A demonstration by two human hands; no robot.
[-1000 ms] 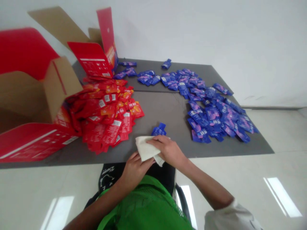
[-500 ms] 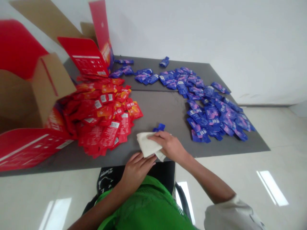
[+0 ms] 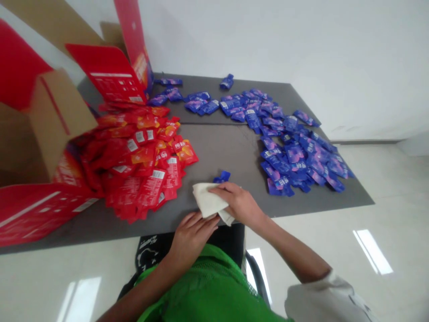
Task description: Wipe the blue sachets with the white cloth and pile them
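Observation:
My right hand (image 3: 240, 205) grips a folded off-white cloth (image 3: 207, 200), fingers pressed together on its upper side. A second flap of cloth hangs out below the palm. My left hand (image 3: 191, 237) lies at the front edge of the table with its fingers stretched out, their tips close under the cloth; whether they touch it I cannot tell. Just behind the cloth is a small blue pouch (image 3: 222, 176), partly covered by it. To the left is a heap of red pouches (image 3: 144, 165) with orange prints, and to the right a spread of blue pouches (image 3: 298, 156).
An open red carton (image 3: 43, 210) stands at the left edge, with another red carton (image 3: 110, 74) behind it. Several blue pouches (image 3: 201, 103) lie along the back of the grey table (image 3: 221, 147), near the white wall (image 3: 268, 40).
The camera view has shifted slightly, so the cartons and pouches sit a little further left. Both hands and the cloth keep almost the same pose.

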